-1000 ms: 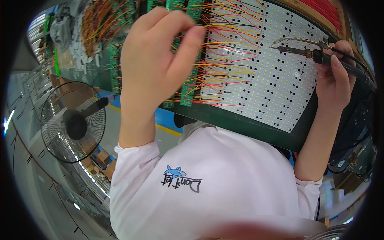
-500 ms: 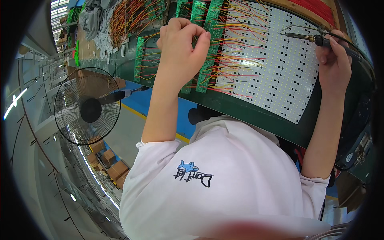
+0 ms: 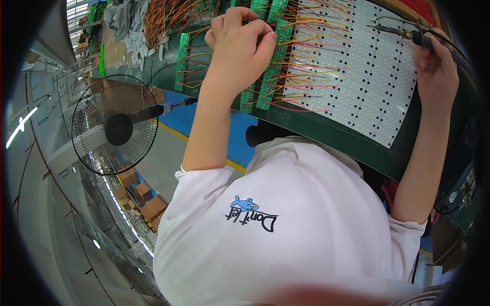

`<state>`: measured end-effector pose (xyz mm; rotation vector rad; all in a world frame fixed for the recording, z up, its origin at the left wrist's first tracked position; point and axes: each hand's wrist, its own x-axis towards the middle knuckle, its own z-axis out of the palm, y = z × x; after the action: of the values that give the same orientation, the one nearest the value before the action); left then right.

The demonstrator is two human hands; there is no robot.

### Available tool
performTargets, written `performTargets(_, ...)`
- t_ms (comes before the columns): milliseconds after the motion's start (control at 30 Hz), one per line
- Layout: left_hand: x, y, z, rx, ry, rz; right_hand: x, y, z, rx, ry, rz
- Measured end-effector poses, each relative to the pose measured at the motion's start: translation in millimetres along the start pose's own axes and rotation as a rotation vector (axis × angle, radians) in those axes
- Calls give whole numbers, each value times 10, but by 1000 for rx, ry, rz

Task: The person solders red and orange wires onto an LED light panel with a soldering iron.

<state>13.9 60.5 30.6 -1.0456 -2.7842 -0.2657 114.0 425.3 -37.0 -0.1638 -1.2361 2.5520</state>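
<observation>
My right hand (image 3: 437, 71) grips a soldering iron (image 3: 403, 33) at the far right, its tip pointing left above the white panel. A thin metal tube runs alongside the iron. My left hand (image 3: 236, 51) is bent over green circuit board strips (image 3: 275, 66), its thumb and fingers drawn together. Whatever its fingertips pinch is hidden. Red, yellow and black wires (image 3: 314, 69) stick out to the right from the strips, over a white panel (image 3: 375, 97) dotted with small black circles and pale spots. Another green strip (image 3: 182, 61) with wires lies left of my left hand.
A heap of wired boards (image 3: 171, 23) and grey-white material (image 3: 120, 23) lies at the far left of the dark green table (image 3: 326, 133). Red wires (image 3: 413, 11) lie at the far right. A black fan (image 3: 117, 127) stands left of the table; cardboard boxes (image 3: 153, 208) sit beyond.
The whole view has shifted slightly, so table and hands appear a little higher and further right. Both hands keep nearly the same pose, the right still holding the soldering iron.
</observation>
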Motion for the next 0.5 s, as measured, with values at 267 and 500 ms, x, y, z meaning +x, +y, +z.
performTargets(267, 94, 195, -179, -86, -72, -91, 23, 2, -92, 29, -15, 0)
performTargets(500, 245, 125, -303, -63, -39, -1, 20, 21, -71, 45, -50, -11)
